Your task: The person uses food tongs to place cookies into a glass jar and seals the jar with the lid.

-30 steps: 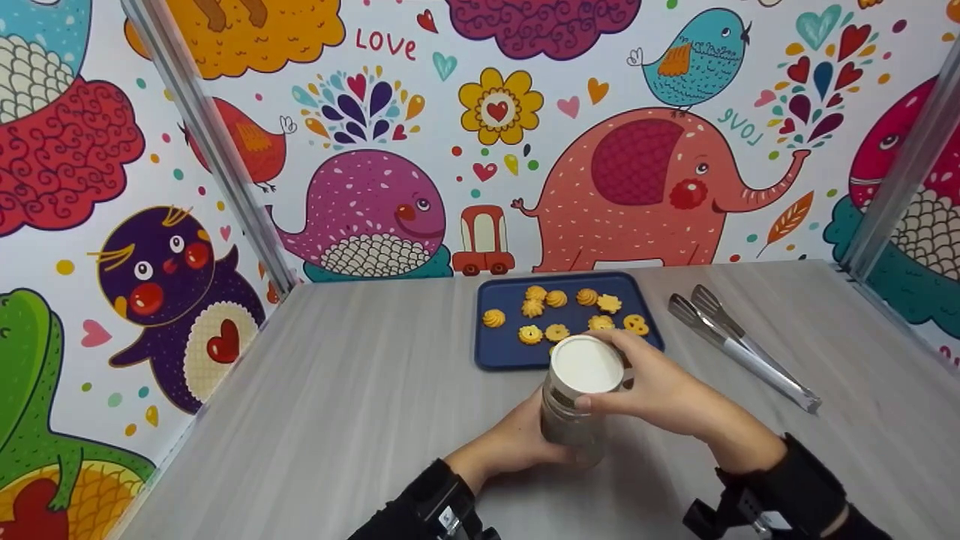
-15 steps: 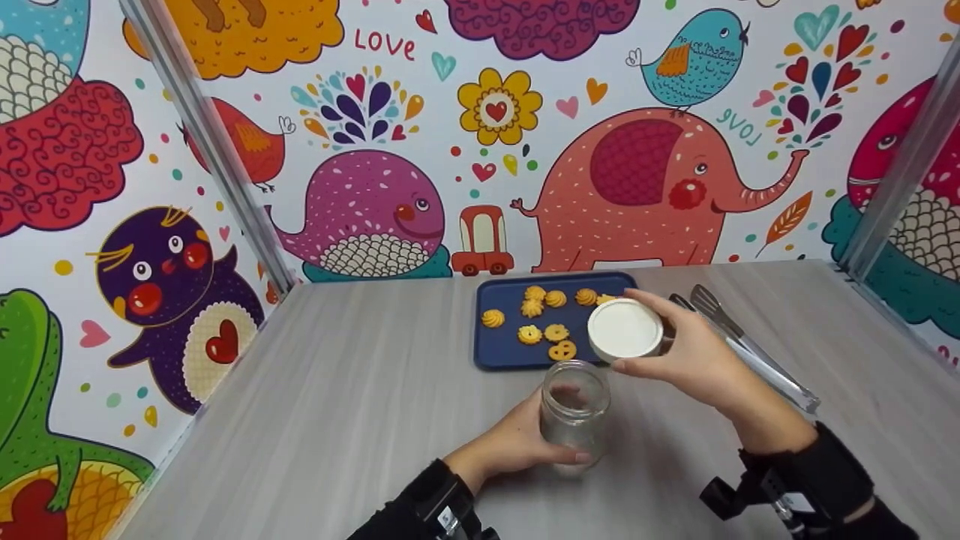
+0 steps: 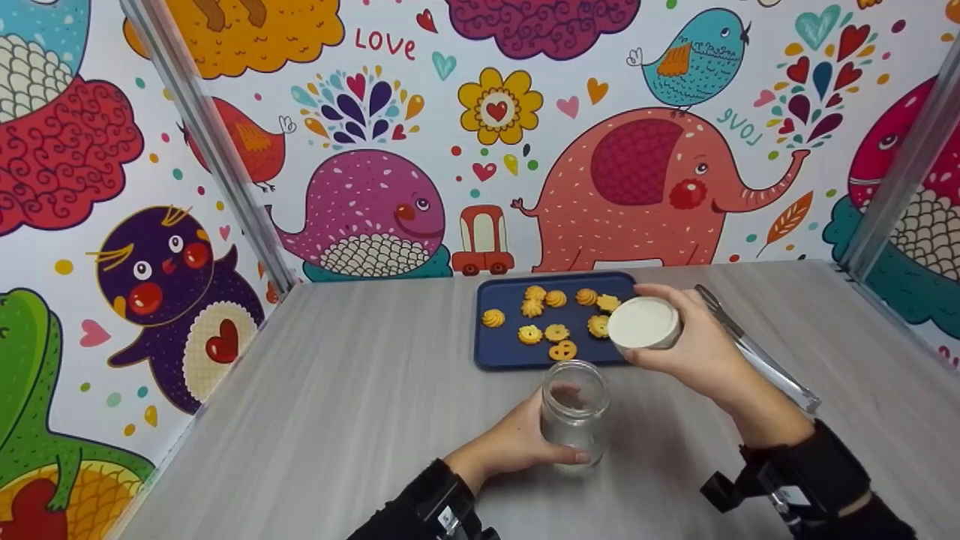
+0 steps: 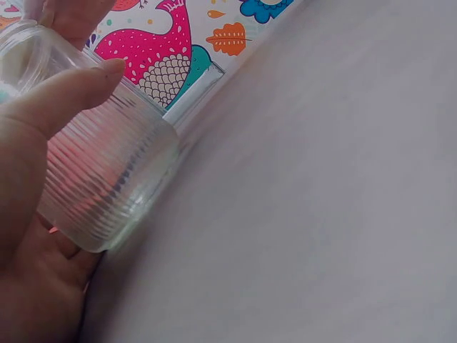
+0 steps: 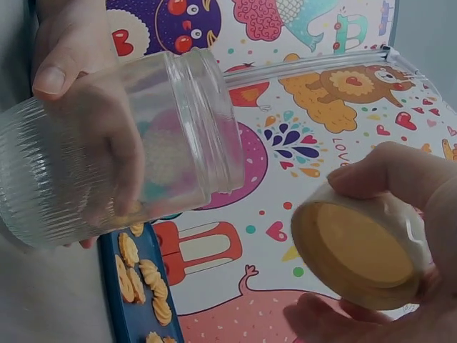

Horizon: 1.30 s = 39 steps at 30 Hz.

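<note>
My left hand (image 3: pixel 517 439) grips a clear ribbed glass jar (image 3: pixel 576 409), which stands upright with its mouth uncovered and nothing inside. In the left wrist view the thumb and fingers wrap the jar (image 4: pixel 114 164) around its side. My right hand (image 3: pixel 697 349) holds a round white lid (image 3: pixel 643 322) by its edge, up and to the right of the jar, over the tray's right part. The right wrist view shows the lid's hollow underside (image 5: pixel 364 254) between thumb and fingers, apart from the jar's threaded neck (image 5: pixel 203 121).
A dark blue tray (image 3: pixel 502 356) with several cookies (image 3: pixel 529 334) lies behind the jar; the right hand covers its right edge. Metal tongs (image 3: pixel 772 371) lie to the right, partly behind the right hand. A patterned wall (image 3: pixel 405 112) closes off the back of the grey table (image 3: pixel 360 390).
The right hand has lifted the lid off the jar and carried it right and away, uncovering the jar's mouth. The left hand has stayed in place on the jar.
</note>
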Each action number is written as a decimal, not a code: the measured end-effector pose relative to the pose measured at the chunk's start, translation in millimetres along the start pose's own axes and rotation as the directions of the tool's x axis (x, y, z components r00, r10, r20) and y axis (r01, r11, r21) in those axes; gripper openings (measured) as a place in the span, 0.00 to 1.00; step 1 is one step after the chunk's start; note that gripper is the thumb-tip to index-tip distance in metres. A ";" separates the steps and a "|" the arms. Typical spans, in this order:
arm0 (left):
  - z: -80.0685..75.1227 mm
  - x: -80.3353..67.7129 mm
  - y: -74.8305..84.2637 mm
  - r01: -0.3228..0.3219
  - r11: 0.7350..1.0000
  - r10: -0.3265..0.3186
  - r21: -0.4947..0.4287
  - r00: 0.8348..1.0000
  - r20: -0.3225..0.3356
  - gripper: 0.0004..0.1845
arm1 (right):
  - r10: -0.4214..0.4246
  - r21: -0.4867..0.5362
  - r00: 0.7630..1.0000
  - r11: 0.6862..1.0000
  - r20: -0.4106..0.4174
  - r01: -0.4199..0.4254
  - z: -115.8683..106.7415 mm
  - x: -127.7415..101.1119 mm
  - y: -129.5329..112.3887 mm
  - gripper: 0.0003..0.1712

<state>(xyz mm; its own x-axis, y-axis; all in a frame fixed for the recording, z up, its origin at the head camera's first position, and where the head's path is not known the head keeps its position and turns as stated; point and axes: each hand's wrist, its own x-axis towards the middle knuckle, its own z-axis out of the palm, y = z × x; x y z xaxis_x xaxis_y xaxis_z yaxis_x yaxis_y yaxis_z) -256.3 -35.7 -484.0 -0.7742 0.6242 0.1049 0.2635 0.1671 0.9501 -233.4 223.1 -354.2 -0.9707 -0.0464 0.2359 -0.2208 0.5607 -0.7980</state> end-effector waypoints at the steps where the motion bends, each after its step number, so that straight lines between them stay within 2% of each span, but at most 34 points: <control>1: 0.1 0.0 0.2 -0.001 1.000 0.001 0.001 1.000 -0.001 0.47 | 0.000 0.012 1.000 1.000 -0.014 0.000 0.0 0.0 -0.1 0.49; 9: 0.3 -0.2 0.6 -0.001 1.000 0.001 0.004 1.000 -0.006 0.46 | -0.047 0.038 0.997 0.998 -0.069 0.050 -0.7 -2.0 -2.7 0.48; 16: 1.2 0.3 -0.1 -0.007 1.000 0.006 -0.017 1.000 -0.016 0.44 | -0.035 -0.021 0.999 0.999 -0.029 0.035 -1.4 1.9 3.1 0.52; 22: 1.8 0.7 -0.7 -0.015 1.000 0.014 -0.024 1.000 -0.018 0.42 | -0.089 -0.108 0.996 0.990 -0.019 0.087 -4.4 5.8 12.3 0.55; 26: 0.7 0.8 -1.9 -0.018 1.000 0.018 -0.020 1.000 -0.003 0.42 | -0.115 -0.085 0.993 0.990 0.006 0.115 -7.8 5.5 15.5 0.56; 30: 0.4 0.9 -1.8 -0.017 1.000 0.017 -0.020 1.000 0.005 0.42 | -0.105 -0.076 0.993 0.991 0.055 0.109 -10.7 5.2 17.5 0.54; 35: 0.6 0.7 -1.1 -0.014 1.000 0.014 -0.015 1.000 0.002 0.42 | -0.099 -0.149 0.990 0.982 0.101 0.114 -13.9 6.1 22.8 0.52; 39: 0.7 0.6 -1.1 -0.012 1.000 0.012 -0.018 1.000 -0.001 0.42 | -0.083 -0.250 0.987 0.961 0.137 0.116 -14.4 6.5 27.9 0.52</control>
<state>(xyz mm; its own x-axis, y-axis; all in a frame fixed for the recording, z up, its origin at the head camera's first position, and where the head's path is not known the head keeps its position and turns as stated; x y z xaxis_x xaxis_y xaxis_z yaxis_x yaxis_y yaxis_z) -256.7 -34.9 -485.2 -0.7715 0.6254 0.1170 0.2625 0.1454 0.9539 -244.5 250.3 -367.0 -0.9527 -0.2062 0.2233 -0.3011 0.7403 -0.6011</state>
